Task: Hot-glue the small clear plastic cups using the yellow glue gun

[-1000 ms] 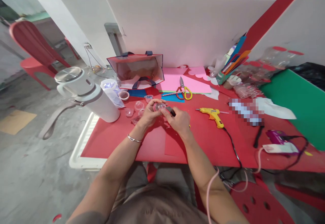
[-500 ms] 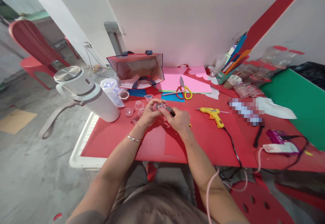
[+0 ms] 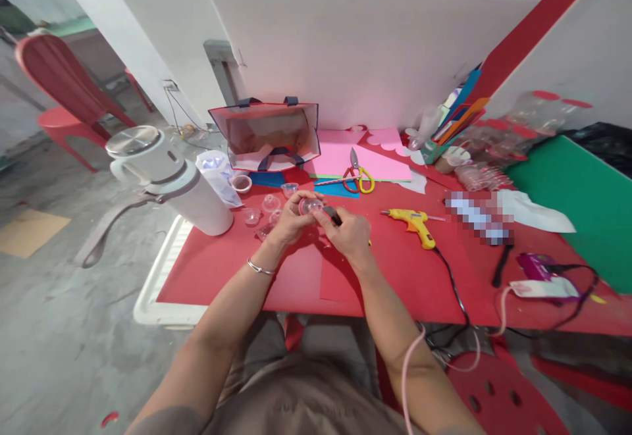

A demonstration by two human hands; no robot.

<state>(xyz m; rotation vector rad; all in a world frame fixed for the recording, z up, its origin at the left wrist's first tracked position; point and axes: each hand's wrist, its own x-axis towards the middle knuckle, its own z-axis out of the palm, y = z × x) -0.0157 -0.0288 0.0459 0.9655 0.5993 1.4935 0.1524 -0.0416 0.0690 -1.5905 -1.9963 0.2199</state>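
My left hand [image 3: 291, 222] is closed around a small clear plastic cup [image 3: 310, 206] with a reddish rim, above the red table. My right hand [image 3: 348, 232] grips a small dark tool [image 3: 332, 215] against the cup's right side; its working end is hard to make out. Several clear cups [image 3: 251, 216] lie just left of my left hand, and a round cup with a brownish rim [image 3: 241, 184] stands behind them. Past my hands, scissors [image 3: 363, 178] with red and yellow handles lie on pink sheets [image 3: 336, 152]. A yellow glue gun [image 3: 415, 222] rests to the right of my right hand.
A large white flask [image 3: 197, 198] stands at the left beside a white tray edge [image 3: 148, 297]. An open bag [image 3: 269, 135] sits at the back. Plastic jars [image 3: 528, 119], a green board [image 3: 573, 204] and a power strip [image 3: 546, 287] are at the right, with cables over the front edge.
The view has shifted very slightly. Both hands keep nearly the same pose, with the cup and the dark tool still held.
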